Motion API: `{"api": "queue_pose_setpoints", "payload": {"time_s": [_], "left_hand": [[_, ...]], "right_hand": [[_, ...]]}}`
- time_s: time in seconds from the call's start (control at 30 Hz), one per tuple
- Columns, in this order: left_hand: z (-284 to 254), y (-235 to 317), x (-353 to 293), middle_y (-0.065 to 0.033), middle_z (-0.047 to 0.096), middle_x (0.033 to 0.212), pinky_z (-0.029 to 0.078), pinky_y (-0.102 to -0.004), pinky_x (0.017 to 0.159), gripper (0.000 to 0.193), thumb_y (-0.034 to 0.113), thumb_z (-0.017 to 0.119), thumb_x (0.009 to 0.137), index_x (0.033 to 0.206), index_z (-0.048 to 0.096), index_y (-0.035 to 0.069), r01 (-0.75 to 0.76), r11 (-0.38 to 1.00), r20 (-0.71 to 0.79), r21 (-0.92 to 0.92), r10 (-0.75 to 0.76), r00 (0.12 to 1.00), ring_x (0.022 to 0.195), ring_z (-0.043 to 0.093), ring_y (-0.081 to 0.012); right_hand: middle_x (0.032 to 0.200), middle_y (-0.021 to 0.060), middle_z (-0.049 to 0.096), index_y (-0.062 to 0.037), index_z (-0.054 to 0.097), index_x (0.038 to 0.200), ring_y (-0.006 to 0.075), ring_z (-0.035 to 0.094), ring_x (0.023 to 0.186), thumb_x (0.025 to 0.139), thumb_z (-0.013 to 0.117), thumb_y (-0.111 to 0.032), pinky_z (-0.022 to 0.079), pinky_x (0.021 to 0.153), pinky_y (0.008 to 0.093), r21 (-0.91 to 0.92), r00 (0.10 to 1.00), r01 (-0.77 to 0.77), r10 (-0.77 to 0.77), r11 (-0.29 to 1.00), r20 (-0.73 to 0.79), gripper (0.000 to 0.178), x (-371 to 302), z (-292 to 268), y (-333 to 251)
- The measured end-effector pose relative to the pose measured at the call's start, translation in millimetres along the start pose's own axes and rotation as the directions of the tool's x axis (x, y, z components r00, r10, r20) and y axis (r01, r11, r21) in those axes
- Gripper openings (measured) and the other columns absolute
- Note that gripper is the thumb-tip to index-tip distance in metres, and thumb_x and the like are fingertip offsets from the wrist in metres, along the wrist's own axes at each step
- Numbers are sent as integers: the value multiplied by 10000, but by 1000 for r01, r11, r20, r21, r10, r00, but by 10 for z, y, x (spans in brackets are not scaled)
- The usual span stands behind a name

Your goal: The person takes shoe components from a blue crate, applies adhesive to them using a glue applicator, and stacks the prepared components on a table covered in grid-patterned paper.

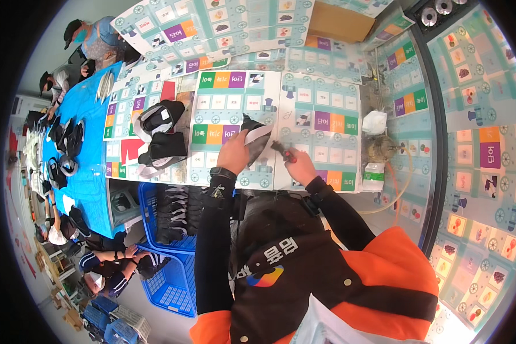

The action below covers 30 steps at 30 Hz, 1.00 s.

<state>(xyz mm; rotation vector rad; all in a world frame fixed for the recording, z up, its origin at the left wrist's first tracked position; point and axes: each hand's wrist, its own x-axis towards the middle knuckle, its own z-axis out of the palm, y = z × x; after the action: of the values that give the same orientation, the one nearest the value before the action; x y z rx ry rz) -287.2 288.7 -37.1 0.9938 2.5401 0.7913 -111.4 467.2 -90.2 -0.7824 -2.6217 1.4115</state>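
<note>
Gripping the dark shoe piece [259, 143] by its left edge, the left hand [235, 153] in the head view closes on it above the worktop [338, 135], seemingly to steady it and leave its right side exposed. The right hand [300, 166] curls around a brush [278, 147], bristles just beside the piece. Other shoe parts [161, 137] sit leftward, probably for easy reach.

Shoe parts [169, 147] lie left of the piece [260, 141], a brush [277, 147] just right, a container [374, 178] farther right, cardboard [341, 23] behind, crates [169, 282] front-left.
</note>
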Motion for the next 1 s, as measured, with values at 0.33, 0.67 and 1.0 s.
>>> {"api": "queue_pose_setpoints", "payload": {"time_s": [0.33, 0.67, 1.0], "left_hand": [[30, 25, -21, -241, 652, 1240, 544, -509, 926, 490, 95, 598, 895, 1380, 565, 28, 24, 1000, 25, 15, -25, 999, 1086, 653, -433], [-167, 21, -185, -264, 692, 1095, 544, -539, 858, 418, 106, 597, 918, 1326, 580, 20, 95, 995, -52, 16, -94, 994, 996, 668, -463], [-395, -796, -1396, -224, 710, 876, 544, -497, 715, 382, 294, 603, 1016, 1218, 635, -28, 364, 631, -203, -685, -646, 736, 788, 703, -406]], "right_hand": [[843, 294, 669, 0, 648, 986, 517, 627, 869, 878, 615, -177, 488, 764, 572, -22, 985, -47, 50, 999, 167, 210, -75, 120, 60], [788, 282, 660, 19, 672, 987, 466, 663, 788, 869, 626, -184, 511, 703, 510, 81, 974, -83, 64, 993, 217, 240, 31, 283, -16], [967, 232, 658, 20, 558, 1155, 430, 653, 919, 862, 649, -85, 511, 793, 455, -190, 998, 10, -20, 982, -52, 324, 444, 134, 1430]]}}
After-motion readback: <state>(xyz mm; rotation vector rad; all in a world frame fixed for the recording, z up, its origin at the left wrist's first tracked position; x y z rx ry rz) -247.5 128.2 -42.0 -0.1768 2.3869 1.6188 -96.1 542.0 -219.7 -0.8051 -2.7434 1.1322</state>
